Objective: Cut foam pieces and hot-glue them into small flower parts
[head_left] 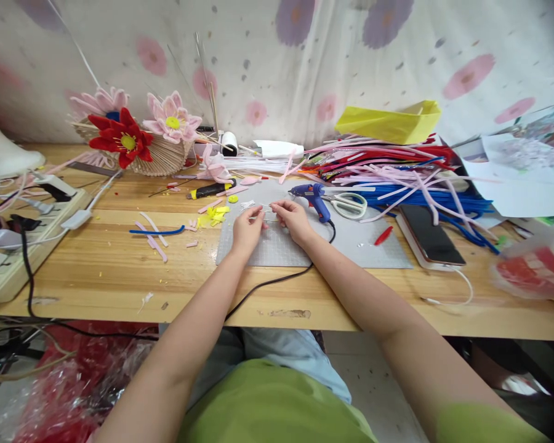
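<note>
Above the grey cutting mat [277, 252], my left hand [248, 229] is closed with thumb and fingertips in a pinch. My right hand [293, 218] pinches as well, a short way to its right. Between the fingertips runs a thin whitish strand [269, 212], too small to make out its kind. Short white pieces [247, 204] lie just behind my left hand. A blue glue gun [314, 198] rests on the mat beyond my right hand, next to white-handled scissors [348, 205]. Yellow fuzzy scraps [215, 215] are left of my left hand.
Bundles of coloured pipe cleaners [383, 178] cover the back right. A phone [431, 234] lies at right, beside a plastic tub [535, 264]. Fuzzy flowers [124, 144] stand at back left. A power strip [32, 240] sits far left; the glue gun's cord [268, 284] crosses the table.
</note>
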Tool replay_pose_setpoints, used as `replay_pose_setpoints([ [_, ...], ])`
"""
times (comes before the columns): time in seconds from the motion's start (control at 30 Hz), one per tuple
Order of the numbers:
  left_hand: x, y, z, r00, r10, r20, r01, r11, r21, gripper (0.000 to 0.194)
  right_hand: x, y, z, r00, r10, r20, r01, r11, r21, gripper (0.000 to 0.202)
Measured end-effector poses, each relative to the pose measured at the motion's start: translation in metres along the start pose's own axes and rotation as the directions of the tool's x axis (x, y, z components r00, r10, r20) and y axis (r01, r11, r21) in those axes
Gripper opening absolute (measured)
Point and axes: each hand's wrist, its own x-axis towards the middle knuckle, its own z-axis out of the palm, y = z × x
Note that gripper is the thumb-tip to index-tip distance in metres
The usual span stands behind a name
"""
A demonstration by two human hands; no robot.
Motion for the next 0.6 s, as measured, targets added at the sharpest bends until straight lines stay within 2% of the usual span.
replay_pose_setpoints([
  [0.1,-0.005,0.000,0.006,0.985,0.169,-0.028,-0.167,0.984,0.063,0.023,-0.005,-0.006,0.002,0.992,0.024,0.126,-0.034,0.996,0.077,0.039],
  [0.17,-0.007,0.002,0.005,0.964,0.261,-0.050,-0.255,0.961,0.108,0.023,-0.006,-0.008,0.002,0.986,0.025,0.168,-0.044,0.993,0.109,0.039],
  [0.27,-0.008,0.002,0.003,0.960,0.276,-0.046,-0.272,0.959,0.078,0.024,-0.006,-0.006,0.001,0.982,0.033,0.184,-0.056,0.991,0.123,0.038],
  [0.37,-0.006,0.001,0.002,0.979,0.204,-0.014,-0.204,0.979,-0.024,0.024,-0.005,-0.001,0.002,0.980,0.045,0.195,-0.063,0.994,0.088,0.036],
  [0.47,-0.001,0.002,-0.002,0.999,0.051,0.001,-0.050,0.985,-0.165,0.022,-0.005,-0.004,0.002,0.980,0.054,0.189,-0.059,0.998,0.022,0.036],
  [0.53,0.002,0.005,-0.010,0.998,-0.046,0.030,0.052,0.964,-0.261,0.020,-0.005,-0.014,-0.007,0.980,0.035,0.197,-0.030,0.999,-0.027,0.038],
  [0.6,0.004,0.010,-0.020,0.993,-0.113,0.046,0.122,0.937,-0.327,0.016,-0.007,-0.031,-0.028,0.963,0.014,0.269,0.013,0.995,-0.098,0.041],
])
